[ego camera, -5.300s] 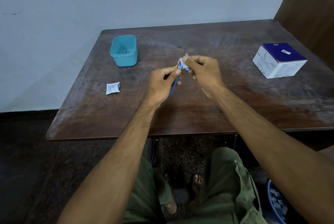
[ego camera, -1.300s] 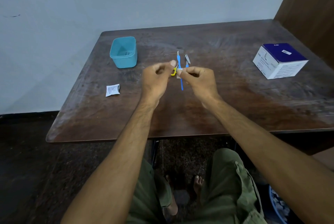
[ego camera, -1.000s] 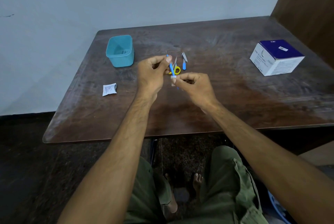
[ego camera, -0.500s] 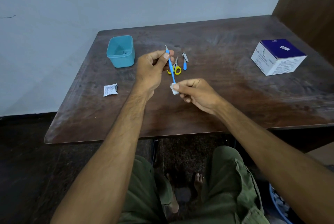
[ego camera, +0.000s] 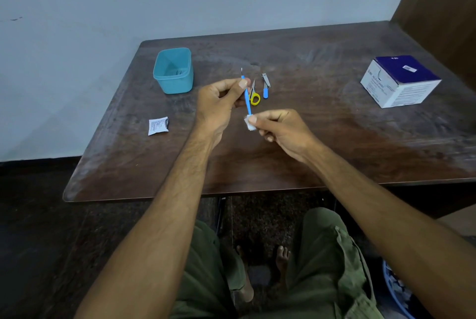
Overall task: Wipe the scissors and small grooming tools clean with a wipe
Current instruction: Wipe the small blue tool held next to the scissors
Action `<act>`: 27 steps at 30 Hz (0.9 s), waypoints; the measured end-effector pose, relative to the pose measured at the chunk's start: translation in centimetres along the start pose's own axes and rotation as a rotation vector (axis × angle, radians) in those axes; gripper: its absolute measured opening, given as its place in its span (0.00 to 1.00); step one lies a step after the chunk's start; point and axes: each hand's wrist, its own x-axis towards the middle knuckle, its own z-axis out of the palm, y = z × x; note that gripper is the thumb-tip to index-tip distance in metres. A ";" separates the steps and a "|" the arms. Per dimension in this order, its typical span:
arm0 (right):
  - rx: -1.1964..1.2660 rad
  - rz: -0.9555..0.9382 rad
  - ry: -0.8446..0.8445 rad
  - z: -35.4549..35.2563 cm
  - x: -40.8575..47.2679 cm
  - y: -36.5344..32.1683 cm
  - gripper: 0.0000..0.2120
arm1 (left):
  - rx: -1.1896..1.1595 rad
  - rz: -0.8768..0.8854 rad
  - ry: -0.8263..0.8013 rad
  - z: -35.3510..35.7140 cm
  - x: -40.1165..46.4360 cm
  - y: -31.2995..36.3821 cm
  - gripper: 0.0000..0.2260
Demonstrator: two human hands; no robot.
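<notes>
- The table [ego camera: 296, 154] carried all items; its dark top left the small tools easy to see.
- The box [ego camera: 398, 82] stood at the far right, well apart from the work, probably the wipe supply.
- The tub [ego camera: 173, 71] stood at the far left, open at the top; it likely serves as the tools' store.
- The left hand [ego camera: 219, 105] was held above the table centre, thumb and curled fingers pinching the upper part of the stick tool [ego camera: 247, 100]. The tool stood nearly upright, metal tip far, so that its lower shaft was free for wiping.
- The right hand [ego camera: 279, 128] was just near of the left, thumb and forefinger pinching the folded wipe [ego camera: 249, 123] around the tool's near end; the remaining fingers were curled under.
- The packet [ego camera: 158, 126] lay at the left, apparently torn open and discarded.
- The scissors [ego camera: 253, 94] lay flat just beyond the hands, yellow loops near.
- The clipper [ego camera: 265, 85] lay just right of the scissors; both were parked within reach, whether cleaned or not cannot be told.
</notes>
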 end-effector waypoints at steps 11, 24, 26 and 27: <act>-0.199 -0.156 0.252 0.6 -0.2 -1.3 0.02 | 0.022 -0.075 0.044 0.2 -1.2 -1.4 0.06; -0.234 -0.281 0.335 1.8 1.5 -4.3 0.04 | 0.113 -0.027 -0.004 0.8 -2.2 -2.9 0.07; -0.218 -0.262 0.333 2.0 1.7 -4.2 0.05 | 0.120 -0.027 -0.005 0.8 -2.3 -2.9 0.06; -0.213 -0.251 0.334 2.1 1.7 -4.1 0.05 | 0.125 -0.025 -0.009 0.7 -2.3 -2.9 0.06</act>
